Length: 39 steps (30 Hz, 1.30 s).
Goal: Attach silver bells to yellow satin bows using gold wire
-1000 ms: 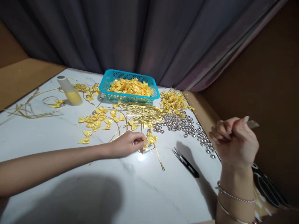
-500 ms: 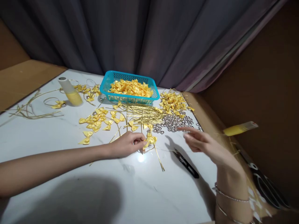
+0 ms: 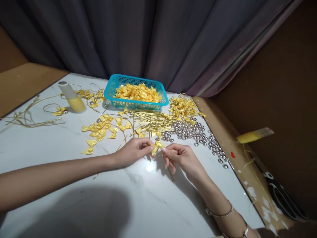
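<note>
My left hand [image 3: 133, 152] and my right hand [image 3: 182, 158] meet over the white marble table [image 3: 61, 155]. Both pinch a small yellow ribbon bow [image 3: 157, 145] tied to a gold wire whose end [image 3: 170, 174] sticks out below my right fingers. Behind the hands lie a bundle of gold wires [image 3: 151, 120], a heap of silver beads [image 3: 190, 130] and several loose yellow bows [image 3: 101, 129].
A blue basket [image 3: 112, 91] full of yellow bows stands at the back by the curtain. A yellow thread spool [image 3: 71, 97] lies at the left, finished bows [image 3: 183, 105] at the right. A yellow tube [image 3: 254, 135] and scissors handles [image 3: 284, 198] sit right of the table edge.
My right hand set down the yellow tube at the right, swung left over the snips and now pinches the bow beside my left hand. The left hand barely moved.
</note>
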Tool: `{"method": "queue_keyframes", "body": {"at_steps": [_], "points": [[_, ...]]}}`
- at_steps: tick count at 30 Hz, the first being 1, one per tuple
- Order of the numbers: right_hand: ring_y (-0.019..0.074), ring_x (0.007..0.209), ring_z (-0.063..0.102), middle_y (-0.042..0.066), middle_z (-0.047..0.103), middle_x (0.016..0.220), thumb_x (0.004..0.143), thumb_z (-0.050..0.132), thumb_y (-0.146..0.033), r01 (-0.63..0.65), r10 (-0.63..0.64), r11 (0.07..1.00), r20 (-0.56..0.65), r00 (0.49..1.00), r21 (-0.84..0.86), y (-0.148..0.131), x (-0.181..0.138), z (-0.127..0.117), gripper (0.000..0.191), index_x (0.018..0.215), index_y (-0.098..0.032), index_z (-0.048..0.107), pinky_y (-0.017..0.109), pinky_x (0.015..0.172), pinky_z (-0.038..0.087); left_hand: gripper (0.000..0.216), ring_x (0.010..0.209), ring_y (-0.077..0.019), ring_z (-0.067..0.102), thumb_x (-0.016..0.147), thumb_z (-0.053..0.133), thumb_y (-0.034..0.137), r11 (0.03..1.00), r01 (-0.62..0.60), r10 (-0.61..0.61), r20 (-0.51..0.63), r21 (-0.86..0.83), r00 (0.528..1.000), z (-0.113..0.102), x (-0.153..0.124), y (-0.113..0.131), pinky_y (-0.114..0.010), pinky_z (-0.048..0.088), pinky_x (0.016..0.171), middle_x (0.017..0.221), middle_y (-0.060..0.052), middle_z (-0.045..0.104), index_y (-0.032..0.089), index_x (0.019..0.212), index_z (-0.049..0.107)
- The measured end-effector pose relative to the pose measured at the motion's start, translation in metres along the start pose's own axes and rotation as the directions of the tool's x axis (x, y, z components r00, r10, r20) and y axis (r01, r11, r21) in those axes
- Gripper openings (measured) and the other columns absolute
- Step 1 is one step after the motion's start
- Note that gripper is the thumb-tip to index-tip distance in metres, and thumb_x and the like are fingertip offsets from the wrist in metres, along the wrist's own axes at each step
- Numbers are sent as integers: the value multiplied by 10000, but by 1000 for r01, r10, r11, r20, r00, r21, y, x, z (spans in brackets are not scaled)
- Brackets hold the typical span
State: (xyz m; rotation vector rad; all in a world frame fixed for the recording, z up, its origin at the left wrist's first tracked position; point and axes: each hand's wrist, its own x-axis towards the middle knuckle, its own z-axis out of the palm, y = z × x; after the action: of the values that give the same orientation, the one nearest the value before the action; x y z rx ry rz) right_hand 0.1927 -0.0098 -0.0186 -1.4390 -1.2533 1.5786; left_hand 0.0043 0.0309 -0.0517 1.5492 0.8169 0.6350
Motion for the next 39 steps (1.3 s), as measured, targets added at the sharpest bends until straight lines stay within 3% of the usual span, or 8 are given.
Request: {"method": "queue_keyframes", "body": {"at_steps": [7, 15, 29, 39], "points": [[101, 524, 516, 10, 629, 691, 861, 528, -323, 126, -126, 990, 6, 992, -63, 2, -3, 8, 164, 832, -163, 547, 261, 607, 426, 221, 702, -133, 562, 876, 511, 300, 999, -30, 29, -43, -14, 999, -1, 1, 1, -241, 417, 662, 726, -10, 623, 151, 753, 618], [102, 486, 471, -33, 528, 524, 915, 442, -291, 158, -183, 915, -31, 983, -372, -2, -15, 14, 234, 770, -170, 580, 233, 531, 361, 246, 702, -120, 549, 889, 518, 311, 995, -28, 23, -43, -100, 999, -3, 2, 4, -230, 405, 664, 750, -13, 646, 155, 747, 646], [102, 478, 492, -27, 550, 539, 927, 425, -266, 242, -276, 875, -21, 961, -420, -1, -18, 17, 217, 799, -174, 573, 225, 517, 369, 264, 664, -133, 496, 844, 554, 368, 969, 48, -48, 6, -241, 999, -4, 4, 5, -252, 369, 615, 751, -42, 641, 148, 729, 646], [95, 445, 439, -45, 516, 539, 953, 400, -287, 315, -366, 847, -41, 930, -427, 9, -17, 23, 202, 816, -191, 513, 215, 495, 351, 251, 635, -115, 435, 854, 561, 345, 967, 21, -20, 5, -256, 1000, -5, 3, 4, -240, 333, 583, 715, -24, 589, 137, 738, 640]]}}
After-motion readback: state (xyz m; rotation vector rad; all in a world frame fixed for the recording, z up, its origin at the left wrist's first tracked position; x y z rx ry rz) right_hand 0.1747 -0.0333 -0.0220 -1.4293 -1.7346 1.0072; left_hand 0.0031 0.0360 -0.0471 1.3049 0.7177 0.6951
